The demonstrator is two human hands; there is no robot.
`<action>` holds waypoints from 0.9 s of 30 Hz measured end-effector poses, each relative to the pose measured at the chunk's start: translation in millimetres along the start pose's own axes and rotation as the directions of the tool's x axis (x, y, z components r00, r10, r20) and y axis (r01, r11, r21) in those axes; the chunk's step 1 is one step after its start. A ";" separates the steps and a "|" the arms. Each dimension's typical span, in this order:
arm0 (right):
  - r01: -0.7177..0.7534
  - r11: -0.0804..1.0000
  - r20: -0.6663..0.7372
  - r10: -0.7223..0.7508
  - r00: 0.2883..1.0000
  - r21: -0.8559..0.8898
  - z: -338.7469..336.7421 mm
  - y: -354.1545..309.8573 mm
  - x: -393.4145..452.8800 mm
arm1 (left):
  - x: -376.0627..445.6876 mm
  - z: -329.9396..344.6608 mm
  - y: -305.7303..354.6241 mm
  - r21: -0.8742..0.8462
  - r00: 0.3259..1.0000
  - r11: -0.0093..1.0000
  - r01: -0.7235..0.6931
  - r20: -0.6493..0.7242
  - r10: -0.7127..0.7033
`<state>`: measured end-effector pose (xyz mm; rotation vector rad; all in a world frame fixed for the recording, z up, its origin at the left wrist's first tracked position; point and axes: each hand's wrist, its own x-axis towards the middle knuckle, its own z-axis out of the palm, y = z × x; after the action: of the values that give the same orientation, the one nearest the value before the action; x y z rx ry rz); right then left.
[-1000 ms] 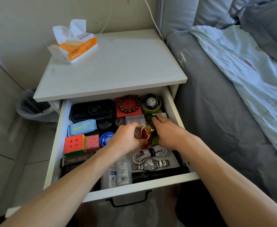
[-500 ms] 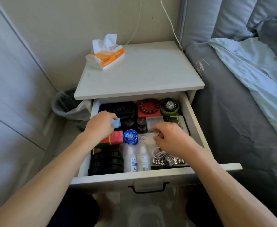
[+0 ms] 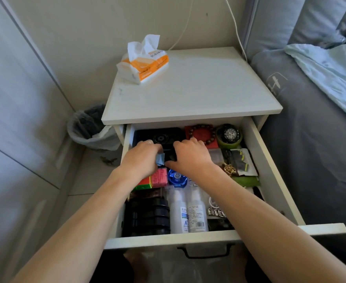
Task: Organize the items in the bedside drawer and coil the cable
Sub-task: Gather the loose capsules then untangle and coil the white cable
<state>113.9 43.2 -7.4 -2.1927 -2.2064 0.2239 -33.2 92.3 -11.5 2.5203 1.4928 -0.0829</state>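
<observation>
The drawer (image 3: pixel 270 160) is pulled out, in the middle of the frame, and it is full of small things. Both hands are inside it, near the back.

The left hand (image 3: pixel 141 158) has its fingers curled down on a small light blue packet (image 3: pixel 160 159). It looks like it pinches the packet, but the fingers hide most of it. The right hand (image 3: pixel 190 158) sits just beside the left one. Its fingers are bent down onto a dark thing (image 3: pixel 169 154) between the two hands. I cannot tell if it holds that thing or only touches it.

Much of the drawer looks tidy already. At the back, a black case (image 3: pixel 157 135), a red box with a bead bracelet (image 3: pixel 202 133) and a green watch (image 3: pixel 229 135) sit side by side. At the front, two white bottles (image 3: pixel 188 211) lie next to each other, beside a black round stack (image 3: pixel 145 215).

The cable (image 3: pixel 212 202) is in the lower right part of the drawer, mostly hidden under the right arm. Only a small white bit shows, so I cannot tell if it is coiled. The right side looks messy, with a gold trinket (image 3: pixel 229 169) and loose packets. I think those need sorting next.

A tissue pack (image 3: pixel 145 64) sits on the counter (image 3: pixel 198 94) above.
</observation>
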 end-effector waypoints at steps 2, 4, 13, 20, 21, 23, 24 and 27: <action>-0.023 0.999 -0.007 0.022 1.000 -0.035 4.5 -6.9 8.0 | -2.4 1.7 -0.9 -0.012 1.000 1.000 -0.001 -0.016 0.001; -0.018 1.000 -0.009 0.018 1.000 -0.003 6.5 -8.8 13.1 | -3.9 3.5 -2.3 -0.027 0.999 1.000 0.016 -0.038 -0.017; 0.035 0.983 0.028 -0.041 0.999 0.181 11.4 7.0 10.1 | -5.9 6.2 -4.6 -0.101 0.997 0.994 0.034 -0.063 -0.041; 0.016 0.940 -0.089 0.016 0.996 0.342 -17.2 19.9 -28.1 | -17.0 -4.6 -7.8 -0.241 0.991 0.969 -0.048 -0.136 0.016; 0.019 0.936 -0.087 0.013 0.996 0.352 -22.6 24.5 -40.0 | -21.8 -8.1 -6.9 -0.263 0.989 0.962 -0.067 -0.142 0.030; 0.000 0.908 -0.083 0.038 0.996 0.418 -31.1 35.6 -71.4 | -34.0 -15.4 -4.3 -0.319 0.990 0.943 -0.098 -0.128 0.059; -0.014 0.888 -0.088 0.061 0.994 0.459 -34.1 41.2 -87.4 | -40.1 -19.8 -3.7 -0.344 0.990 0.932 -0.113 -0.120 0.076; -0.046 0.860 -0.110 0.118 0.987 0.509 -36.2 57.6 -138.3 | -64.0 -28.4 5.6 -0.413 0.986 0.898 -0.155 -0.127 0.111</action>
<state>176.9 -91.5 33.4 -1.9377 -1.7268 0.5640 -61.0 40.5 27.1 2.2857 1.2050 0.3569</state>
